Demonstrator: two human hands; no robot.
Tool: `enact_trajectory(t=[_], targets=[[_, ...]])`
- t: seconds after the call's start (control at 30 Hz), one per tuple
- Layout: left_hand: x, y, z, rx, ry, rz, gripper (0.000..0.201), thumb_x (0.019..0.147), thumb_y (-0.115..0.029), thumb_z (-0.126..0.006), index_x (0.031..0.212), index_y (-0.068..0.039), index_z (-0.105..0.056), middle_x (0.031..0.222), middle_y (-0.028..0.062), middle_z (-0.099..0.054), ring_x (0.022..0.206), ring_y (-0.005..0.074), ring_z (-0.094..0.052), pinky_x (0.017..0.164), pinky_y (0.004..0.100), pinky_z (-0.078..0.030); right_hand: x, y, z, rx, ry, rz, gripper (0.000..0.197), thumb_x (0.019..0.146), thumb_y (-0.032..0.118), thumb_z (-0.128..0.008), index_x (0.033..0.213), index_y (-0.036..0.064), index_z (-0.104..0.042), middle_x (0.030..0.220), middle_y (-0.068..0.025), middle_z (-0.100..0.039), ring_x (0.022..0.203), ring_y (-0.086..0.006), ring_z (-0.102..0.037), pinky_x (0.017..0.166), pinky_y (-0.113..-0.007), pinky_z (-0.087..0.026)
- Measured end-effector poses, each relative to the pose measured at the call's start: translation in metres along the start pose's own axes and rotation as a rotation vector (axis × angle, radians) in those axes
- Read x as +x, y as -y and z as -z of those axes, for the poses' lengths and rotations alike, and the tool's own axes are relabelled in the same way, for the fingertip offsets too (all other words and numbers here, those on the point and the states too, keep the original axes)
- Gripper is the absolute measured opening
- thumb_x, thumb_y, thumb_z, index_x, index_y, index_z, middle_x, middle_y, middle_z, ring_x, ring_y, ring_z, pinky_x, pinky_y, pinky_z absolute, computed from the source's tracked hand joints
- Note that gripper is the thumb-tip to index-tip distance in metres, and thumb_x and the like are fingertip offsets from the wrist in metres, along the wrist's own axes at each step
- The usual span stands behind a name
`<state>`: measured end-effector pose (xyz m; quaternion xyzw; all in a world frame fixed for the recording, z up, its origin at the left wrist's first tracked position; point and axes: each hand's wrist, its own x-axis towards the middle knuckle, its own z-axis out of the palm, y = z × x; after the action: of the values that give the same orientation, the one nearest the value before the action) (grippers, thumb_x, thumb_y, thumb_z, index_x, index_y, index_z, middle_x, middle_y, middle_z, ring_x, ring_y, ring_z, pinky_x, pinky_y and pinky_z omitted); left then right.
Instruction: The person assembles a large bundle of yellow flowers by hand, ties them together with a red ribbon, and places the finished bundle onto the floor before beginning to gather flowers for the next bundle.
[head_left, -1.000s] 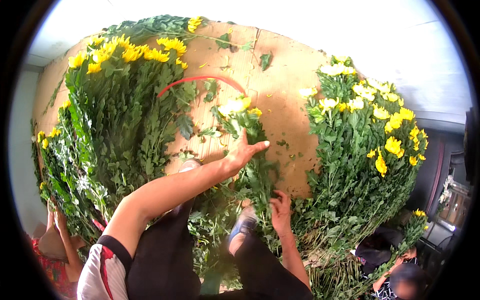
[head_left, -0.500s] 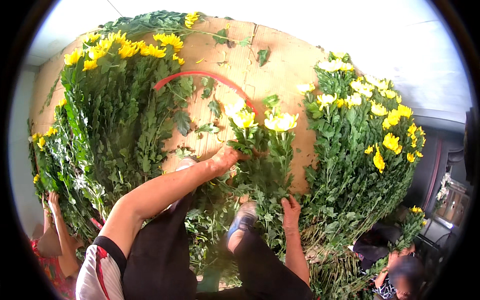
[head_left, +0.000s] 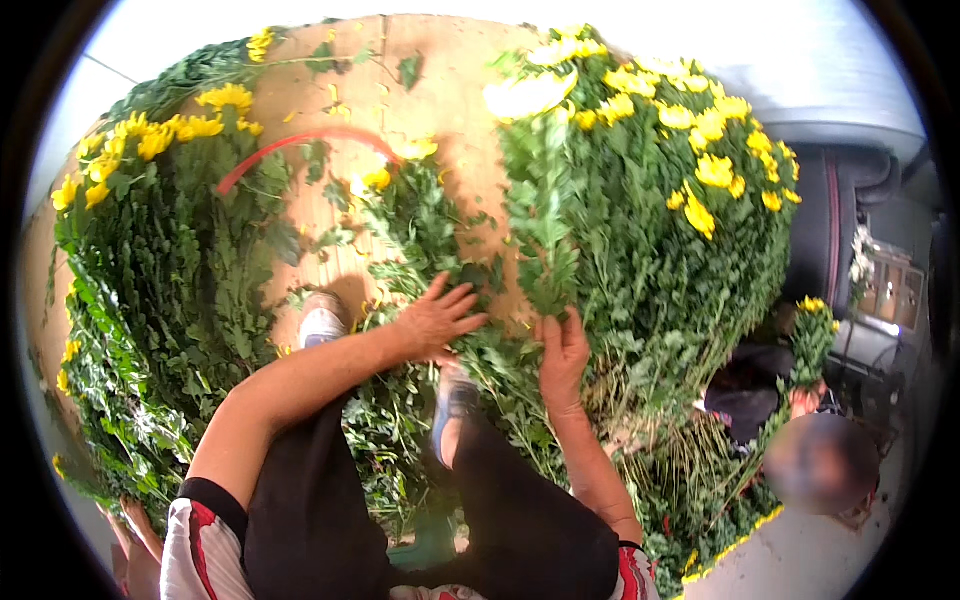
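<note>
My right hand (head_left: 565,355) is closed, thumb against fingers, on the leafy stem of a yellow chrysanthemum (head_left: 545,190). That stem points away from me, and its bloom is smeared by motion beside the right-hand pile. My left hand (head_left: 438,318) is open with fingers spread, over the leaves of a small bunch of chrysanthemums (head_left: 415,215) lying between my feet and the blooms. Some of the bunch's lower stems are hidden under my left forearm.
Tall chrysanthemum piles stand on the left (head_left: 180,260) and the right (head_left: 650,220). A curved red strip (head_left: 300,142) and loose leaves lie on the cardboard (head_left: 440,60). One person (head_left: 820,465) sits at lower right with flowers; another person's hands (head_left: 140,525) show at lower left.
My left hand has let go near the blooms and spread out lower over the stems. My right hand has raised a chrysanthemum away from the bunch. The view has shifted.
</note>
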<state>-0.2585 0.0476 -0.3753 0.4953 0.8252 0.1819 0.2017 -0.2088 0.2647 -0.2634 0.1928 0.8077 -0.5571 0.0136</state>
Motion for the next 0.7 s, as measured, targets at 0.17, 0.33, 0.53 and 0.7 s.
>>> enact_trajectory(t=[0.17,0.33,0.53,0.7], targets=[[-0.022,0.011,-0.025,0.118,0.013,-0.014,0.096,0.074,-0.064,-0.07,0.149,-0.017,-0.035,0.155,0.0134,-0.032,0.146,0.033,-0.023,0.118,0.0596,-0.011,-0.027,0.071,0.145,0.151,-0.446,0.082,0.019,0.099,0.031,-0.056,0.1,0.0113,-0.058,0.081,-0.0006,-0.062,0.064,-0.0097,-0.055,0.053,-0.025,-0.046],[-0.017,0.007,-0.038,0.157,-0.118,-0.028,0.084,0.077,-0.064,-0.065,0.144,-0.019,-0.043,0.151,0.0129,-0.037,0.145,0.0311,-0.025,0.118,0.0597,-0.014,-0.138,0.149,0.44,-0.678,-1.105,0.325,0.032,0.096,0.038,-0.06,0.11,0.0087,-0.061,0.091,-0.0052,-0.063,0.079,-0.0151,-0.061,0.064,-0.031,-0.051],[0.007,-0.024,0.005,0.031,0.32,0.132,0.085,0.074,-0.073,-0.061,0.13,-0.009,-0.057,0.126,0.019,-0.059,0.127,0.033,-0.047,0.108,0.0661,-0.02,-0.124,0.146,0.359,-0.419,-0.966,0.186,0.025,0.098,0.03,-0.057,0.104,0.0065,-0.06,0.088,-0.0026,-0.063,0.078,-0.0101,-0.058,0.061,-0.025,-0.048],[-0.003,-0.038,0.016,-0.312,-0.037,0.106,0.098,0.08,-0.075,-0.056,0.147,-0.006,-0.038,0.141,0.0204,-0.049,0.132,0.036,-0.046,0.113,0.065,-0.016,-0.048,0.034,0.084,-0.016,-0.034,-0.247,0.029,0.097,0.022,-0.06,0.12,0.0047,-0.06,0.082,-0.0039,-0.066,0.068,-0.0113,-0.06,0.06,-0.027,-0.047]])
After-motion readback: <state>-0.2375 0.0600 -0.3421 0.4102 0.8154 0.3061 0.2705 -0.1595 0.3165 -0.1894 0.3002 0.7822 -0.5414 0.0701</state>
